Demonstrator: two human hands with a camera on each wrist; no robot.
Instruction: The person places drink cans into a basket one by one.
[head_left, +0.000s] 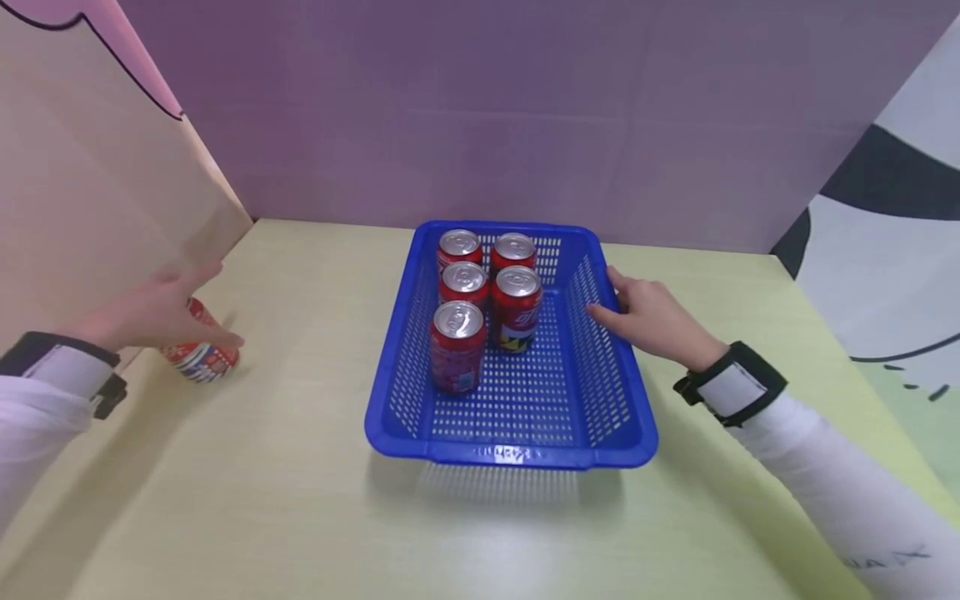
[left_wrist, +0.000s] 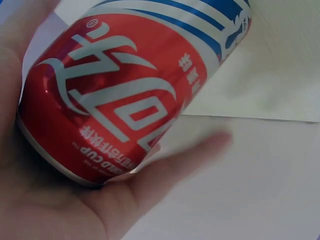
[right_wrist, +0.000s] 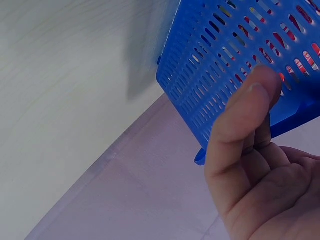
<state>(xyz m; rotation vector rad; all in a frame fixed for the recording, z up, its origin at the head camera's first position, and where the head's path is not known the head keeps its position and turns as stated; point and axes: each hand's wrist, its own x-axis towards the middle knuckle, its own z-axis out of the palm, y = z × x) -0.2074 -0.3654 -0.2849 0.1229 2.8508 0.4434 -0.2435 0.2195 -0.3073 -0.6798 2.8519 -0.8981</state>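
Note:
A blue plastic basket (head_left: 517, 454) sits mid-table, holding several red soda cans (head_left: 458, 350) upright, mostly along its left side. My right hand (head_left: 660, 321) grips the basket's right rim, thumb over the inside. In the right wrist view its fingers (right_wrist: 245, 115) bend against the slotted outer wall. Far to the left, my left hand (head_left: 161, 312) reaches around another red soda can (head_left: 202, 362) with white and blue stripes. Seen from the left wrist, this can (left_wrist: 115, 95) lies tilted against the palm, between spread, fairly straight fingers; one finger (left_wrist: 200, 150) points away from it.
The pale wooden table (head_left: 300, 500) meets a purple back wall (head_left: 450, 108). A beige panel (head_left: 97, 167) with a pink top stands close beside the left hand. On the right is a black-and-white patterned panel (head_left: 900, 275).

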